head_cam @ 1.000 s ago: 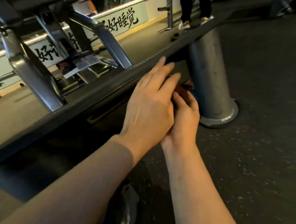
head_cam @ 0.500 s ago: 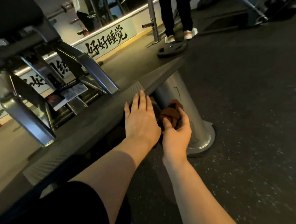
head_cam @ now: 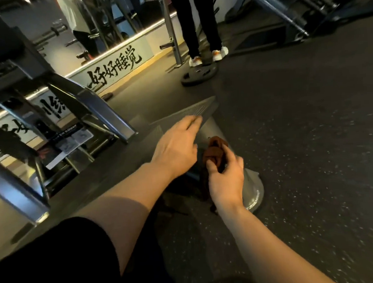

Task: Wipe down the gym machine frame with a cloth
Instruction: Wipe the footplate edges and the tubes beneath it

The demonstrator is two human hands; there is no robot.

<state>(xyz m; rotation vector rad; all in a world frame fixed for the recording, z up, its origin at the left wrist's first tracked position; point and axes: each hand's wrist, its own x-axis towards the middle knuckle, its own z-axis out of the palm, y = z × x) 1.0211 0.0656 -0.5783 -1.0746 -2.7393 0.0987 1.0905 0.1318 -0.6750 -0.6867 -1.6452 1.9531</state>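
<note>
A brown cloth (head_cam: 215, 149) is bunched against the grey metal support leg (head_cam: 251, 187) of the gym machine. My right hand (head_cam: 226, 178) grips the cloth from below, pressing it on the leg. My left hand (head_cam: 177, 141) lies flat, fingers spread, on the edge of the machine's dark ribbed footplate (head_cam: 198, 110), just left of the cloth. The silver frame struts (head_cam: 106, 115) of the machine rise at the left. Part of the leg is hidden behind my hands.
A person in dark trousers and white shoes (head_cam: 207, 56) stands at the back beside a weight plate (head_cam: 199, 74) lying on the floor. A low wall with black lettering (head_cam: 115, 70) runs behind. Dark speckled rubber floor (head_cam: 299, 135) spreads to the right.
The view has pulled back and tilted up. My right hand with the cloth slid lower down the leg. My left hand moved along the footplate edge toward its far corner.
</note>
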